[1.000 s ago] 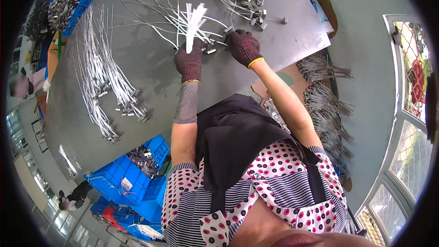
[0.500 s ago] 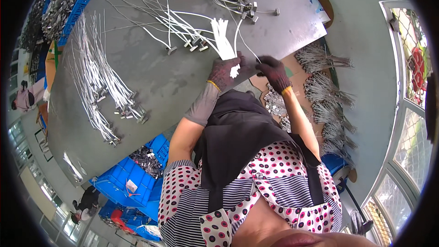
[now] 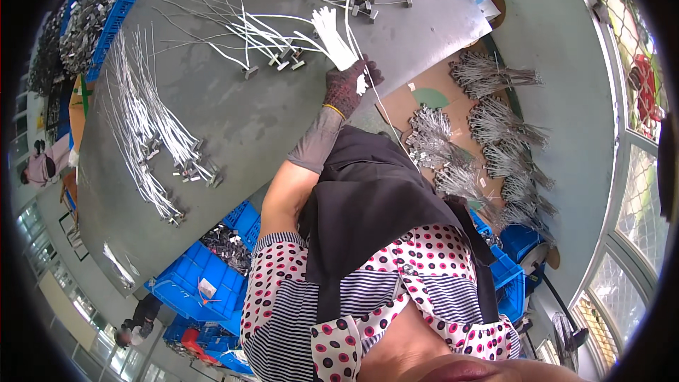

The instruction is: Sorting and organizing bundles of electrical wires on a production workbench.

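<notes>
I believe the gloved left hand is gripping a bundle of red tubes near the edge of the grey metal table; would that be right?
Not quite: the bundle of tubes is white, not red, as the head view shows. The gloved left hand is indeed gripping it near the edge of the grey metal table.

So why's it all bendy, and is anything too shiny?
Head view: the fisheye lens bows the window frame and blackens the corners; head view again: the metal table gleams near its right corner, and white tubes in the gloved left hand look nearly washed out.
</notes>
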The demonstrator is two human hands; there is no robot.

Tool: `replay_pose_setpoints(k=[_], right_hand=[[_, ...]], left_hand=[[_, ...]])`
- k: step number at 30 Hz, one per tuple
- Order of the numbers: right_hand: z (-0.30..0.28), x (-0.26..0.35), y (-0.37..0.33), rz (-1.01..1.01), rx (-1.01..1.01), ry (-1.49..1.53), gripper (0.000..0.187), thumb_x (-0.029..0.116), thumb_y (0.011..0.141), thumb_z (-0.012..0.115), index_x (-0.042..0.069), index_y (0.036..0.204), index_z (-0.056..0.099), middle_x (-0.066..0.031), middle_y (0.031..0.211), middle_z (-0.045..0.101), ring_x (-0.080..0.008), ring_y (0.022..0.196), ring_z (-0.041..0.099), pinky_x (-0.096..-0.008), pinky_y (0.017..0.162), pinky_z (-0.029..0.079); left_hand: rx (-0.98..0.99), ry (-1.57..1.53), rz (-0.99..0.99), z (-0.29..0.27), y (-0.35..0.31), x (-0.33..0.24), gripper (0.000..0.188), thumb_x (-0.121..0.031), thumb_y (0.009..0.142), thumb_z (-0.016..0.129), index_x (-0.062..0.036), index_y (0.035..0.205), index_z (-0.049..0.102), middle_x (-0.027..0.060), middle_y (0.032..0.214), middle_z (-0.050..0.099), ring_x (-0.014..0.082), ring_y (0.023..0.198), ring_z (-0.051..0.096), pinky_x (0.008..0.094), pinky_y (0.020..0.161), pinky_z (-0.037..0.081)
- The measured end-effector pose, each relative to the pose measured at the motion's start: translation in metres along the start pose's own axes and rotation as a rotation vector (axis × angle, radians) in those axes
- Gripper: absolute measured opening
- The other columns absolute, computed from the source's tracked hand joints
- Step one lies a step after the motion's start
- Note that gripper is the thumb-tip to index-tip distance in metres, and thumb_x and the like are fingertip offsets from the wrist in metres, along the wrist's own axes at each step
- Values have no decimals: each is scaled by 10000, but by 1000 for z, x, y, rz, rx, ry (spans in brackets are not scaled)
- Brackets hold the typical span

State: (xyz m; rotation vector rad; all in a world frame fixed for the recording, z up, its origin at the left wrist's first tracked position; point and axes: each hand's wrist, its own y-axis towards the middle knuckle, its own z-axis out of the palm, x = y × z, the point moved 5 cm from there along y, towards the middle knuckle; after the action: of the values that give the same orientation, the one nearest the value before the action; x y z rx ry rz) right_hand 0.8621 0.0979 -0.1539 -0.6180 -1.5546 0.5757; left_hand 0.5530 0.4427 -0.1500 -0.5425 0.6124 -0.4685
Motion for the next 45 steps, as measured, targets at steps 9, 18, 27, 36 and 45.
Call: replay_pose_setpoints(k=[9,18,27,36,45], right_hand=[[26,93,-74,23,-561,77,195,145,937,602,-9,1005,701,-52,804,675,-150,709,618,-286,642,494],[-32,12,22,155,-181,-252,341,343,822,748,18,774,654,-26,678,606,-111,616,555,-277,563,437],[82,188,152,-118,-16,-171,398,394,872,691,-3,867,664,-43,713,614,-123,627,554,-272,579,452],[196,316,214,-224,20,140,653,503,918,614,-53,1260,576,-162,991,679,-232,882,677,-348,695,559],[246,319,198,-32,373,215,483,423,967,581,-32,1123,617,-85,810,646,-121,599,559,-279,525,471]], left_hand=[[21,69,343,15,-11,-70,299,-221,958,654,-47,1192,589,150,961,664,297,759,682,485,749,613],[-65,193,415,1,-23,-73,359,-269,939,680,-36,1198,594,129,911,651,283,761,680,498,726,616],[-28,301,236,22,-33,-39,298,-178,928,688,23,1134,610,149,928,688,297,784,705,466,693,617],[-125,651,436,11,-18,-94,270,-189,1000,588,-3,1186,649,79,1016,710,149,907,673,284,844,541],[-68,729,506,-14,-12,-126,294,-197,1036,486,-9,1213,626,93,1033,695,160,889,656,317,817,534]])
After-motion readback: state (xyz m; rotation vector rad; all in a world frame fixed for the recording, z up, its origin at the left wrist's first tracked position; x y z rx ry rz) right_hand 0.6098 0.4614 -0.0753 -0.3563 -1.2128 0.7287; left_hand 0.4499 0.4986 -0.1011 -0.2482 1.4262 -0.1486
